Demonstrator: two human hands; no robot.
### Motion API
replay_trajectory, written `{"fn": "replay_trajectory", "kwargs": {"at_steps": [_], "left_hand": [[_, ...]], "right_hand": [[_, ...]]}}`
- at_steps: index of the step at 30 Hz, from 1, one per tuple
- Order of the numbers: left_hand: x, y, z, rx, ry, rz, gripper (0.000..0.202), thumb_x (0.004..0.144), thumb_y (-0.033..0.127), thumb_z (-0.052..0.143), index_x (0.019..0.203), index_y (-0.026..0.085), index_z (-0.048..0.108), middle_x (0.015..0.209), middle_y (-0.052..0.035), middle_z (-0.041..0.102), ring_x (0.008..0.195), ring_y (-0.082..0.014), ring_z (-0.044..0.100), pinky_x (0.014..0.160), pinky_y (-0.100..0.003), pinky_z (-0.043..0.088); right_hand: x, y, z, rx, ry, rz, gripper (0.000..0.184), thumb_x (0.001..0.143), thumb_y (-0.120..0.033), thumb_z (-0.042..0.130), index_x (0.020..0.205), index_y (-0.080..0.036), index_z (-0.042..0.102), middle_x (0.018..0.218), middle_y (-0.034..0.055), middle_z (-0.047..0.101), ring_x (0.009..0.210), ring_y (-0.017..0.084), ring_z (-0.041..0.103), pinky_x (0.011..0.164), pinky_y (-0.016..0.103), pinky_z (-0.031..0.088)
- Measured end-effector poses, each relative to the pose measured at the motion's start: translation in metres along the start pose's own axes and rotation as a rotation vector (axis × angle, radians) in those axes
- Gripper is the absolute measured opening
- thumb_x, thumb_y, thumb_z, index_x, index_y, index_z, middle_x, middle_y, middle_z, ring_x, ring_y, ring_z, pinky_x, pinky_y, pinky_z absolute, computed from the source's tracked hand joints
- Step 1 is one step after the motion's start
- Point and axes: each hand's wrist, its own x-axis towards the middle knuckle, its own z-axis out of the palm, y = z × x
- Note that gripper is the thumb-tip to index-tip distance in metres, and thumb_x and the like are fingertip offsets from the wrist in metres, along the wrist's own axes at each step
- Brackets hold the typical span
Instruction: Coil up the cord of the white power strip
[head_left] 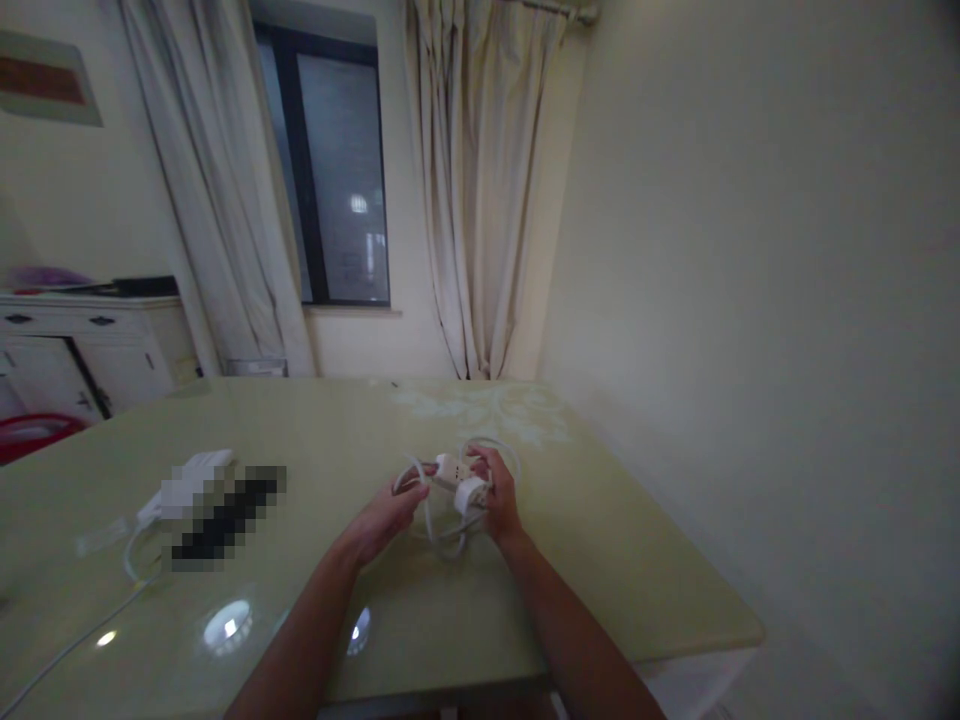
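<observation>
A white power strip [451, 472] with socket holes is held between my hands above the tabletop. A bulky white plug [469, 495] sits against its near right part. My left hand [386, 517] is closed, with thumb and fingers pinching a loop of the white cord [429, 522] at the strip's left end. My right hand [498, 492] curls round the right side of the strip and plug. The cord hangs in loose loops below the strip and behind my right hand. My right palm hides the strip's right end.
The pale green table [600, 540] has a glossy top. On its left lie another white power strip [214, 462] with a cord and a dark pixelated object [229, 520]. A wall [750, 300] borders the right side. Curtains [480, 200] and a white cabinet [120, 350] stand behind.
</observation>
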Motion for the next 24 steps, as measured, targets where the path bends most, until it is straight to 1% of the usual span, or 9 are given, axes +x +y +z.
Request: {"fn": "replay_trajectory", "kwargs": {"at_steps": [2,4,7,9,12,15,19,21,24], "left_hand": [[0.003,0.001,-0.007,0.009,0.06,0.014,0.065,0.07,0.048,0.083,0.125,0.019,0.064,0.068,0.0081,0.044,0.048,-0.0032,0.027,0.043,-0.018,0.019],[0.008,-0.002,-0.015,0.046,0.147,0.016,0.067,0.066,0.047,0.083,0.124,0.018,0.065,0.066,0.0086,0.043,0.048,-0.0038,0.027,0.043,-0.019,0.019],[0.016,-0.009,-0.023,0.229,0.389,0.048,0.063,0.058,0.043,0.082,0.113,0.014,0.07,0.06,0.0089,0.042,0.049,-0.0067,0.035,0.045,-0.02,0.025],[0.021,-0.012,-0.026,0.35,0.52,0.122,0.058,0.053,0.042,0.081,0.103,0.013,0.072,0.057,0.0083,0.044,0.052,-0.0092,0.041,0.048,-0.021,0.03],[0.024,-0.015,-0.028,0.306,0.558,0.173,0.061,0.055,0.05,0.079,0.101,0.012,0.073,0.059,0.0064,0.049,0.051,-0.0092,0.042,0.048,-0.021,0.03],[0.025,-0.018,-0.033,0.094,0.63,0.136,0.07,0.057,0.061,0.075,0.103,0.009,0.072,0.053,0.0088,0.042,0.044,-0.007,0.032,0.043,-0.021,0.022],[0.026,-0.019,-0.044,-0.095,0.889,0.248,0.069,0.057,0.06,0.075,0.103,0.009,0.071,0.052,0.0125,0.03,0.043,-0.0055,0.027,0.042,-0.02,0.021],[0.026,-0.015,-0.048,-0.119,1.015,0.323,0.064,0.065,0.058,0.07,0.109,0.012,0.07,0.057,0.0113,0.033,0.044,-0.005,0.028,0.043,-0.02,0.024],[0.022,-0.006,-0.05,-0.053,1.191,0.419,0.057,0.077,0.052,0.06,0.12,0.015,0.068,0.069,0.0064,0.045,0.048,-0.0056,0.035,0.044,-0.02,0.03]], "right_hand": [[0.008,0.005,-0.011,0.066,0.203,0.126,0.048,0.1,-0.058,0.039,0.11,-0.019,0.065,0.081,0.0036,0.065,0.067,0.017,0.057,0.063,0.028,0.046],[0.015,0.008,-0.025,0.077,0.416,0.217,0.056,0.098,-0.065,0.034,0.098,-0.018,0.066,0.063,-0.0014,0.055,0.056,0.014,0.049,0.055,0.026,0.039],[0.023,0.012,-0.048,-0.016,0.682,0.234,0.065,0.095,-0.072,0.032,0.084,-0.018,0.064,0.056,-0.0039,0.046,0.052,0.013,0.044,0.053,0.025,0.035],[0.026,0.013,-0.06,-0.089,0.788,0.204,0.065,0.094,-0.074,0.032,0.079,-0.018,0.062,0.055,-0.0045,0.043,0.051,0.012,0.042,0.052,0.025,0.033],[0.028,0.015,-0.069,-0.151,0.844,0.186,0.063,0.095,-0.072,0.032,0.078,-0.018,0.06,0.057,-0.0047,0.042,0.051,0.012,0.04,0.051,0.026,0.031],[0.029,0.016,-0.071,-0.192,0.872,0.199,0.063,0.096,-0.071,0.031,0.078,-0.018,0.06,0.058,-0.0045,0.041,0.052,0.012,0.04,0.051,0.026,0.031],[0.032,0.014,-0.072,-0.15,0.899,0.261,0.063,0.096,-0.07,0.027,0.076,-0.019,0.058,0.056,-0.005,0.038,0.051,0.013,0.039,0.05,0.027,0.03],[0.033,0.013,-0.076,-0.147,0.922,0.281,0.062,0.097,-0.069,0.025,0.075,-0.02,0.056,0.056,-0.0049,0.038,0.051,0.014,0.039,0.05,0.027,0.03],[0.033,0.012,-0.084,-0.266,0.985,0.23,0.056,0.098,-0.064,0.027,0.077,-0.021,0.055,0.061,-0.0028,0.043,0.056,0.015,0.043,0.055,0.028,0.034]]}}
